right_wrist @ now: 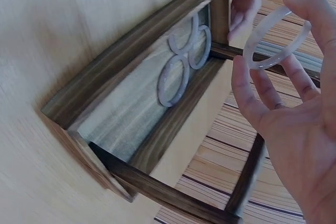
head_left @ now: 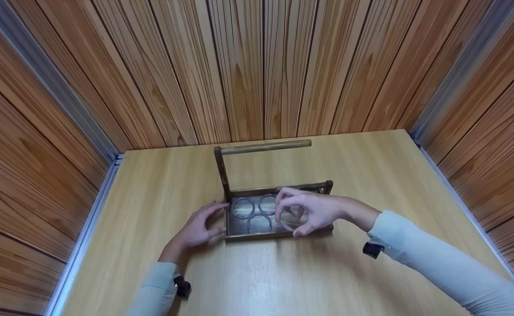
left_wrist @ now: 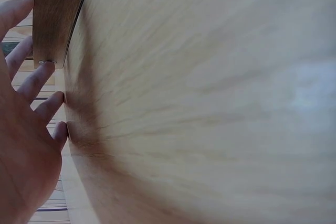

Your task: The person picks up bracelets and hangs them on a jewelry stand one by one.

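Note:
My right hand [head_left: 318,210] holds a pale, translucent bangle [right_wrist: 255,38] between thumb and fingertips, tilted up over the right part of a dark wooden tray [head_left: 257,237]. Inside the tray, toward its left, three similar bangles [right_wrist: 164,82] lie flat, close together. My left hand [head_left: 199,226] is at the tray's left end, with thumb and fingers spread along the end wall [left_wrist: 58,24]. In the left wrist view its fingers are loosely extended and some fingertips touch the wood. Part of the tray's right side is hidden behind my right hand.
A wooden carrying handle [head_left: 266,147] rises above the tray, its left post [head_left: 222,173] standing at the left end. The tray rests on a light wood table [head_left: 164,175]. Plank-patterned walls [head_left: 239,66] enclose the table's back and sides, with metal rails [head_left: 83,210] along the side edges.

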`<state>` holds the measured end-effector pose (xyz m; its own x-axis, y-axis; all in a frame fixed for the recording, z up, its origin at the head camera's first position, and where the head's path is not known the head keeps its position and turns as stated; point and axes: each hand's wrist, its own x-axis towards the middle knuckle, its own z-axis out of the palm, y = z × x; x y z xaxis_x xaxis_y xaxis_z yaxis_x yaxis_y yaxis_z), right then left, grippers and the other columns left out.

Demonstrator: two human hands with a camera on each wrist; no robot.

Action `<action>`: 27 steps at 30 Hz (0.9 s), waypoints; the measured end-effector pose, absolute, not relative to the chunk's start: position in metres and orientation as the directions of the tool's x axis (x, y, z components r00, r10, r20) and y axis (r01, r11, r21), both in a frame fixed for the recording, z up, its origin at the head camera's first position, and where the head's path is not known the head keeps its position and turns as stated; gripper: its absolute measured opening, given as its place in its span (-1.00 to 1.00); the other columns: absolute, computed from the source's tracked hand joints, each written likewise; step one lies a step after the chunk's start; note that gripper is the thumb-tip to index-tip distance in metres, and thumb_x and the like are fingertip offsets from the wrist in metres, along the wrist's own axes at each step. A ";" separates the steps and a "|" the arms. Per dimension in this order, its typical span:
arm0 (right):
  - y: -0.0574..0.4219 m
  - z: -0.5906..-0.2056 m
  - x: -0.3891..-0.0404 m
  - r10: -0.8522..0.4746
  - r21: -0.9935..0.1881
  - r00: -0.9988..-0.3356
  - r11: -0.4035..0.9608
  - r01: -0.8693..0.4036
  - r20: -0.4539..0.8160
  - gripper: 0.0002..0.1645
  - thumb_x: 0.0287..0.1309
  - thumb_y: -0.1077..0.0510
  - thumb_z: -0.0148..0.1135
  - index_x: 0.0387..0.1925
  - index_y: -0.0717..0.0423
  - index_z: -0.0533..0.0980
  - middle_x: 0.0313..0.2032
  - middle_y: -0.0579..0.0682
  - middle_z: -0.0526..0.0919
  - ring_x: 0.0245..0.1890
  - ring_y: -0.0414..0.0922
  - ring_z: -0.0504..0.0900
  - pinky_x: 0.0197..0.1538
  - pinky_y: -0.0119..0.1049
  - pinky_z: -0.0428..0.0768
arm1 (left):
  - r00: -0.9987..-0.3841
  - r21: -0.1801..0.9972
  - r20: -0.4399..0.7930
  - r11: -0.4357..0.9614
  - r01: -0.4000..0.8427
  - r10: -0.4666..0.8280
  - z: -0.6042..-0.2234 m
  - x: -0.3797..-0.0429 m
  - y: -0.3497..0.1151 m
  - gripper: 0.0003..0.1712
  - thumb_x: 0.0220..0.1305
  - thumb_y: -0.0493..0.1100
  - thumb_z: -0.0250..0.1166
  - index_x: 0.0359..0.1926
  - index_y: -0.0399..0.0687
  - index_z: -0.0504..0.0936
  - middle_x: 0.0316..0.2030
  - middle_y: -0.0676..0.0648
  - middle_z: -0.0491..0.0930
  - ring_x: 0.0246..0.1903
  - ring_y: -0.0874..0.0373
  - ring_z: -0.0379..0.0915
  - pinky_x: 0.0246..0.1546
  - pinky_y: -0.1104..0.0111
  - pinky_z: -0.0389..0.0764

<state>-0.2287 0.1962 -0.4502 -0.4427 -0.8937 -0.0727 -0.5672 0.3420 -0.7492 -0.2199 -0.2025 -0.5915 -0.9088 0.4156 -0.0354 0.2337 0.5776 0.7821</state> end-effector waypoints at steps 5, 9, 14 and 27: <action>0.197 -0.442 -0.229 -0.890 -0.762 -0.452 0.332 -0.556 -0.058 -0.48 0.25 0.17 0.60 0.22 -0.05 0.65 0.38 0.10 0.42 0.27 -0.08 0.48 0.15 -0.12 0.81 | -0.915 0.778 -0.060 0.592 0.207 0.400 -0.592 -0.220 -0.203 -0.22 0.50 0.04 0.48 0.66 0.26 0.48 0.78 -0.23 0.23 0.81 -0.40 -0.01 0.76 -0.46 0.01; 0.198 -0.438 -0.229 -0.887 -0.759 -0.460 0.322 -0.566 -0.033 -0.47 0.26 0.17 0.60 0.23 -0.03 0.65 0.39 0.12 0.42 0.28 -0.09 0.50 0.19 -0.07 0.81 | -0.916 0.776 -0.066 0.597 0.202 0.395 -0.593 -0.220 -0.203 -0.22 0.50 0.04 0.48 0.66 0.29 0.48 0.79 -0.22 0.22 0.81 -0.39 -0.03 0.76 -0.48 -0.01; 0.201 -0.437 -0.231 -0.879 -0.755 -0.476 0.301 -0.583 0.017 -0.47 0.25 0.20 0.60 0.23 -0.01 0.65 0.39 0.17 0.44 0.27 -0.11 0.55 0.21 -0.10 0.81 | -0.913 0.775 -0.044 0.591 0.225 0.405 -0.593 -0.220 -0.203 -0.22 0.50 0.03 0.48 0.66 0.22 0.48 0.78 -0.22 0.23 0.81 -0.41 -0.02 0.75 -0.49 -0.01; 0.208 -0.430 -0.242 -0.835 -0.744 -0.500 0.180 -0.643 0.230 -0.48 0.18 0.31 0.63 0.16 0.13 0.68 0.29 0.25 0.49 0.26 -0.21 0.54 0.13 -0.33 0.73 | -0.898 0.777 0.026 0.556 0.295 0.440 -0.593 -0.221 -0.201 -0.20 0.46 -0.05 0.52 0.64 0.03 0.50 0.72 -0.24 0.36 0.76 -0.42 0.11 0.76 -0.41 0.10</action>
<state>-0.2424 0.2081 -0.4305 -0.4998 -0.8350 0.2301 -0.6430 0.1798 -0.7445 -0.2210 -0.2011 -0.5927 -0.8977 0.4398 0.0265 0.2952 0.5557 0.7772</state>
